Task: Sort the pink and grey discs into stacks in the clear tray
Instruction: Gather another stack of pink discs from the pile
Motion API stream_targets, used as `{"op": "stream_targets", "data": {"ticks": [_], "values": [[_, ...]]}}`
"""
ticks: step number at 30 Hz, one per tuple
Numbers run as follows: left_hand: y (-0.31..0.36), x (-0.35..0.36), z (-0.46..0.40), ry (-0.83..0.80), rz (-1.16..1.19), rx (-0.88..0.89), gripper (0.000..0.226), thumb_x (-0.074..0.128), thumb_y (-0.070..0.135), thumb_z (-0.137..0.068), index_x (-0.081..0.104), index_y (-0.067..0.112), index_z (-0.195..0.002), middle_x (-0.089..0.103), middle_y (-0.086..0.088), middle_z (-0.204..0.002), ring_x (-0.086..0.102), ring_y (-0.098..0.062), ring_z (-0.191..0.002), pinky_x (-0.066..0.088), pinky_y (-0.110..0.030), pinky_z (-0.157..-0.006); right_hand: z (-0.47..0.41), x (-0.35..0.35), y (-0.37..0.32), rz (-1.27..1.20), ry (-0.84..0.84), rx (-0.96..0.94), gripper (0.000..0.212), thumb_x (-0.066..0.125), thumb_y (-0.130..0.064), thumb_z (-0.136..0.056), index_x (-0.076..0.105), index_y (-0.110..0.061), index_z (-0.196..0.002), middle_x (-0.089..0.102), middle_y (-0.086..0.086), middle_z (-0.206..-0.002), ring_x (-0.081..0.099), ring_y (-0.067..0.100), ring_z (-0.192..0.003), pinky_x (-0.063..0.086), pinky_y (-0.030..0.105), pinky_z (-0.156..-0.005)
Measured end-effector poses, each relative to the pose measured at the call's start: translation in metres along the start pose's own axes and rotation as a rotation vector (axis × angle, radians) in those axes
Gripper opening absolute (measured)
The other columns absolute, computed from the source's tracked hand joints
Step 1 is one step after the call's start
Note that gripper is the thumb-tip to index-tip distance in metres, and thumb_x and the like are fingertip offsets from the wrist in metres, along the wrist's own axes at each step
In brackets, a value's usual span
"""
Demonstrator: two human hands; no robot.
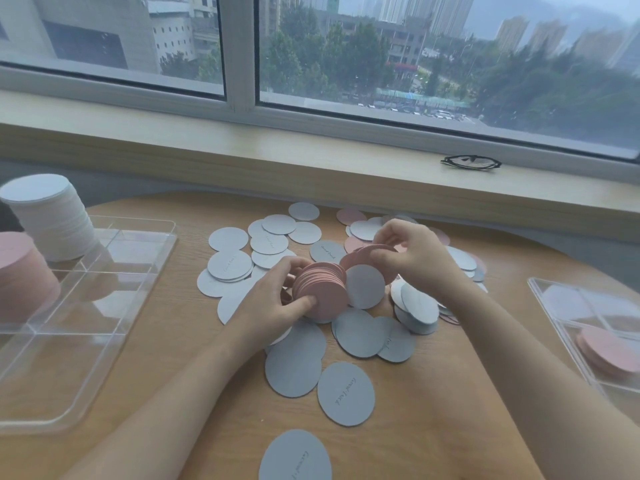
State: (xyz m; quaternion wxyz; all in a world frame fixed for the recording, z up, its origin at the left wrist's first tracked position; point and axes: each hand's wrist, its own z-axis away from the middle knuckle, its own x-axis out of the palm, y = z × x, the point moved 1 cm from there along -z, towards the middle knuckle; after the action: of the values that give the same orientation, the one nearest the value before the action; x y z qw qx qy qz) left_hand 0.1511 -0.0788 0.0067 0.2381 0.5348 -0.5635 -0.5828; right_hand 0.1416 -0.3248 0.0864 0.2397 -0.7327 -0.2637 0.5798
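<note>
My left hand (277, 303) grips a thick bundle of pink discs (323, 291) held on edge above the table's middle. My right hand (405, 251) pinches one or two more pink discs (360, 258) just right of the bundle. Several loose grey discs (294, 362) lie scattered under and around both hands, with a few pink ones (351, 216) mixed in at the back right. A clear divided tray (138, 237) sits at the left; in its far compartments stand a tall grey stack (48, 216) and a pink stack (24, 271).
A second clear tray (554, 299) at the right edge holds some pink discs (606, 351). A pair of black glasses (471, 163) lies on the wooden window sill behind the round wooden table (450, 393). The window fills the far side.
</note>
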Motion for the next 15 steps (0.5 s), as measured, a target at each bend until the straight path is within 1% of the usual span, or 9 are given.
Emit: {"op": "stream_targets", "data": {"ticks": [3, 4, 5, 7, 9, 11, 12, 14, 15], "values": [[0.001, -0.001, 0.000, -0.001, -0.004, 0.001, 0.043, 0.067, 0.029, -0.077, 0.053, 0.053, -0.109, 0.060, 0.028, -0.107, 0.061, -0.006, -0.099, 0.053, -0.023, -0.078, 0.012, 0.002, -0.001, -0.165, 0.079, 0.025, 0.008, 0.076, -0.016, -0.081, 0.069, -0.020, -0.084, 0.071, -0.007, -0.085, 0.065, 0.007, -0.084, 0.048, 0.012, -0.066], [0.001, -0.001, 0.001, -0.003, -0.004, 0.000, 0.044, 0.067, 0.029, -0.077, 0.053, 0.054, -0.110, 0.061, 0.028, -0.108, 0.061, -0.006, -0.100, 0.054, -0.024, -0.079, 0.016, 0.004, -0.001, -0.224, 0.107, 0.033, 0.009, 0.077, -0.015, -0.081, 0.069, -0.019, -0.084, 0.072, -0.005, -0.086, 0.066, 0.009, -0.084, 0.049, 0.012, -0.064], [0.001, -0.001, 0.001, -0.005, 0.000, 0.000, 0.044, 0.068, 0.028, -0.077, 0.053, 0.053, -0.111, 0.062, 0.027, -0.109, 0.062, -0.007, -0.100, 0.055, -0.027, -0.081, 0.019, 0.006, 0.000, -0.284, 0.132, 0.042, 0.011, 0.078, -0.013, -0.080, 0.069, -0.019, -0.084, 0.073, -0.003, -0.087, 0.067, 0.012, -0.084, 0.051, 0.016, -0.065], [0.001, -0.002, 0.001, -0.011, 0.002, -0.004, 0.043, 0.069, 0.028, -0.077, 0.055, 0.050, -0.112, 0.066, 0.018, -0.111, 0.064, -0.014, -0.097, 0.056, -0.034, -0.083, 0.026, 0.013, 0.001, -0.436, 0.183, 0.058, 0.015, 0.079, -0.008, -0.078, 0.069, -0.017, -0.084, 0.073, -0.001, -0.087, 0.067, 0.016, -0.081, 0.054, 0.029, -0.063], [0.002, -0.002, 0.001, -0.025, -0.001, 0.004, 0.044, 0.071, 0.023, -0.080, 0.057, 0.042, -0.118, 0.068, 0.014, -0.118, 0.065, -0.022, -0.095, 0.056, -0.039, -0.083, 0.031, 0.021, -0.002, -0.567, 0.245, 0.049, 0.016, 0.077, -0.001, -0.079, 0.067, -0.013, -0.086, 0.072, -0.002, -0.084, 0.064, 0.014, -0.077, 0.052, 0.030, -0.063], [0.004, -0.002, 0.002, -0.047, 0.010, 0.032, 0.046, 0.071, 0.008, -0.085, 0.058, 0.033, -0.121, 0.062, 0.023, -0.130, 0.065, -0.018, -0.097, 0.053, -0.038, -0.081, 0.034, 0.027, -0.004, -0.655, 0.295, 0.040, 0.016, 0.074, 0.001, -0.081, 0.065, -0.009, -0.090, 0.070, -0.006, -0.081, 0.063, 0.011, -0.076, 0.052, 0.026, -0.066], [0.005, -0.002, 0.002, -0.057, 0.013, 0.039, 0.046, 0.071, 0.002, -0.086, 0.058, 0.030, -0.121, 0.060, 0.027, -0.132, 0.065, -0.016, -0.098, 0.052, -0.036, -0.079, 0.035, 0.029, -0.006, -0.707, 0.315, 0.037, 0.016, 0.073, 0.003, -0.082, 0.064, -0.007, -0.092, 0.070, -0.006, -0.081, 0.062, 0.011, -0.076, 0.052, 0.025, -0.065], [0.005, -0.002, 0.002, -0.061, 0.016, 0.042, 0.046, 0.070, 0.000, -0.087, 0.058, 0.030, -0.120, 0.061, 0.028, -0.129, 0.065, -0.013, -0.098, 0.051, -0.033, -0.077, 0.035, 0.030, -0.008, -0.815, 0.357, 0.032, 0.017, 0.072, 0.004, -0.084, 0.062, -0.007, -0.092, 0.068, -0.001, -0.081, 0.062, 0.016, -0.075, 0.052, 0.027, -0.063], [0.005, -0.002, 0.002, -0.057, 0.021, 0.039, 0.047, 0.071, 0.002, -0.087, 0.058, 0.032, -0.120, 0.064, 0.025, -0.125, 0.064, -0.013, -0.095, 0.051, -0.031, -0.076, 0.035, 0.030, -0.008, -0.863, 0.373, 0.036, 0.016, 0.071, 0.003, -0.085, 0.062, -0.009, -0.091, 0.067, 0.001, -0.082, 0.061, 0.018, -0.074, 0.051, 0.028, -0.063]]}}
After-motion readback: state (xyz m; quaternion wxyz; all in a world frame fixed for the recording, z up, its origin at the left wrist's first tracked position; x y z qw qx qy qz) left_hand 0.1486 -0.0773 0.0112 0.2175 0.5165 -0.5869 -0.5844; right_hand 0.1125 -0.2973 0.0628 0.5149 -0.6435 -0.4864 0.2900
